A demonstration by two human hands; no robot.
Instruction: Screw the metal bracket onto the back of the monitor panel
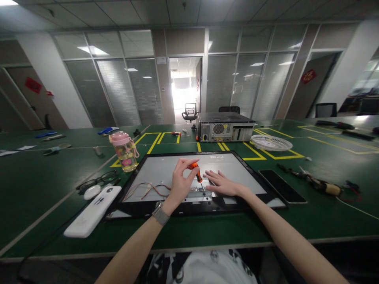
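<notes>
Working a screwdriver [199, 176] tip-down at a small circuit strip [197, 189] along the near side of a black-framed flat panel [160, 167], laid flat on the green desk [296, 225]. Pinching the orange-and-black handle between the thumb and fingers of the left hand [181, 178]; spreading the fingers of the right hand [223, 185] over the panel, just beside the strip. Probably busy at a fastener there, though too small to tell. Calling, by judgement, for a steady shaft, light pressure and care around the thin wires [154, 188] at left. Flanked by a pink-lidded bottle [123, 152] and white handheld device [92, 213] on the left, and by a black phone [282, 186] close to the right edge. Backed by a computer case [225, 127] and white basket [271, 148]. Offering freer room above the panel and toward the near desk edge.
</notes>
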